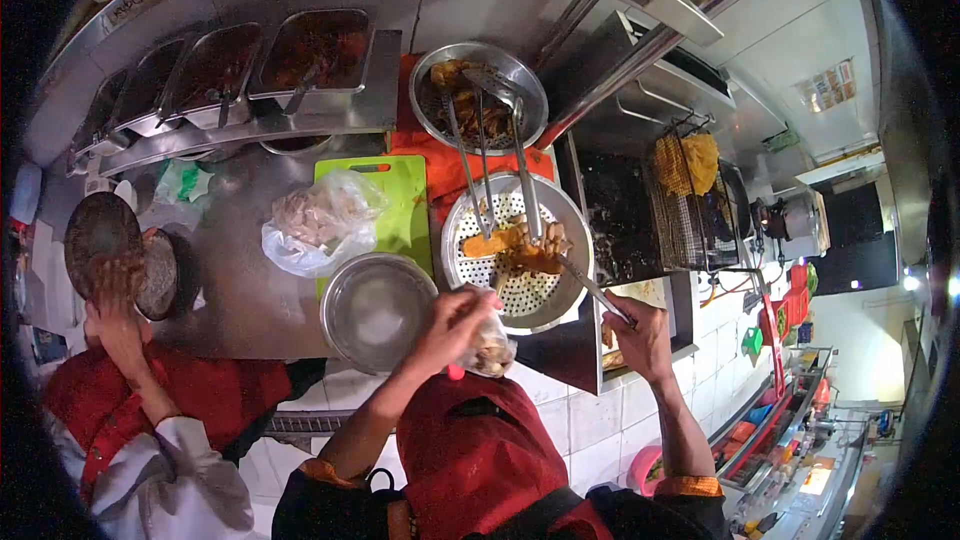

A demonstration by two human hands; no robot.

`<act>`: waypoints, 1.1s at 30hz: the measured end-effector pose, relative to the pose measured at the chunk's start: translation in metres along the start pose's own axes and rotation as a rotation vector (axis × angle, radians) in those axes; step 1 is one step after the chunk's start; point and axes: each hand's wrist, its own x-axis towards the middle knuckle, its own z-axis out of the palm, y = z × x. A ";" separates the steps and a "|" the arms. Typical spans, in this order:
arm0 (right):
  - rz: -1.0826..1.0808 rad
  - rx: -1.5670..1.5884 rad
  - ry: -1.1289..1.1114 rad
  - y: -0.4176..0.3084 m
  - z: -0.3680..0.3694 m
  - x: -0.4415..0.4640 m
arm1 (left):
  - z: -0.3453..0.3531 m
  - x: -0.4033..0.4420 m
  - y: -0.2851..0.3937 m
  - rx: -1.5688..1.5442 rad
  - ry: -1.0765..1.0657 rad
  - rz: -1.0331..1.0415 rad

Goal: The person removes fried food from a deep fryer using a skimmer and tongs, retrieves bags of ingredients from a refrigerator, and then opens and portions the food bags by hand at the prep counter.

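Observation:
My right hand [640, 335] is closed around the handle of a long metal utensil [597, 290]. Its far end reaches the orange-brown fried pieces [535, 258] in a perforated steel colander [462, 285]; the shape of that end is hard to make out. My left hand [458, 325] grips a clear plastic bag [494, 348] at the colander's near edge, with pale brown pieces inside the bag. Metal tongs [528, 180] lean from a steel bowl [432, 123] of browned food down into the colander.
A steel bowl [340, 335] and a green cutting board [405, 205] bearing a bag of pale food [320, 220] lie left. A co-worker's hands [118, 315] touch a dark round slab [100, 240]. Right are a fryer [615, 200] and wire basket [690, 225]; food trays [315, 50] stand behind.

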 end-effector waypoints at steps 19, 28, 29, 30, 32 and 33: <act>-0.421 -0.300 0.397 -0.061 -0.032 0.172 | 0.081 0.047 -0.079 -0.466 0.140 -0.457; -0.189 -0.539 0.234 -0.061 0.046 0.321 | 0.041 0.000 -0.010 -0.679 0.195 -0.523; -0.195 -0.536 0.238 -0.055 0.053 0.332 | 0.034 -0.001 -0.013 -0.677 0.196 -0.515; -0.260 -0.583 0.291 -0.049 0.058 0.343 | 0.029 -0.004 -0.022 -0.816 0.158 -0.505; -0.322 -0.629 0.345 -0.036 0.066 0.360 | 0.019 -0.009 -0.066 -0.999 0.075 -0.454; -0.367 -0.729 0.377 -0.034 0.066 0.370 | 0.014 -0.013 -0.051 -0.996 0.073 -0.457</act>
